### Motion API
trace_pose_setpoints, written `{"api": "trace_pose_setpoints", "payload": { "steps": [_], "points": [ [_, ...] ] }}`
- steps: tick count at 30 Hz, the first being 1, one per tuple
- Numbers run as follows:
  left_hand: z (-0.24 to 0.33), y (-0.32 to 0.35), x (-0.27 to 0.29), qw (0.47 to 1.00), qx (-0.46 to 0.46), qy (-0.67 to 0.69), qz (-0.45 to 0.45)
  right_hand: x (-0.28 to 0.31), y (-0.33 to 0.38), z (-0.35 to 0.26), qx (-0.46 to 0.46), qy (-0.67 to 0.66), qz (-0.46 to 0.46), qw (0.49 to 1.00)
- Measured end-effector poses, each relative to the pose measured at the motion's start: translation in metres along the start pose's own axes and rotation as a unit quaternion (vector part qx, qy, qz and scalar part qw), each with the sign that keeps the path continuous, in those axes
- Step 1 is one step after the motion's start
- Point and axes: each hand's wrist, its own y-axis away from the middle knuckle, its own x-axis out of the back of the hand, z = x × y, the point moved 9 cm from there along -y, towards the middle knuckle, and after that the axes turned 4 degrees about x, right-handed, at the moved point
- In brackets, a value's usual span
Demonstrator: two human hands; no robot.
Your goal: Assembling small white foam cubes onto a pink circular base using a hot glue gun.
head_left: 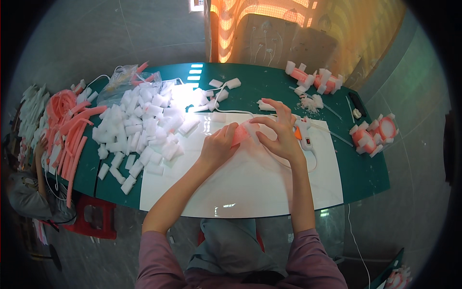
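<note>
My left hand (219, 144) is closed round a pink foam piece (239, 135) above the white board. A white foam block (252, 129) sits against the pink piece's right side. The thumb and forefinger of my right hand (283, 137) are on that block, its other fingers raised and spread. Just right of my right hand, a white glue gun (305, 136) with an orange trigger lies on the board, partly hidden by the hand. Part of the pink piece is covered by my left fingers.
A white board (240, 192) lies on the green table (375, 178). White foam blocks (144, 120) are heaped at left, beside pink foam tubes (72, 139). Pink-and-white foam assemblies (373, 135) stand at right. White cords cross the table. Another person's arm (39, 159) is at far left.
</note>
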Motion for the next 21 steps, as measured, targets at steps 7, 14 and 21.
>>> {"api": "trace_pose_setpoints", "payload": {
  "steps": [7,14,21],
  "points": [
    [-0.0004,-0.0006,-0.0031,1.000,0.003,-0.001,-0.009,0.0003,0.0002,-0.0006,0.001,0.019,-0.001,1.000],
    [-0.0001,-0.0002,-0.0019,1.000,-0.005,0.000,-0.006,-0.0006,0.0003,-0.0019,0.001,0.018,-0.007,1.000],
    [-0.0002,-0.0012,-0.0022,1.000,-0.006,0.003,-0.001,0.0005,0.0013,-0.0005,-0.002,0.014,-0.008,1.000]
  ]
}}
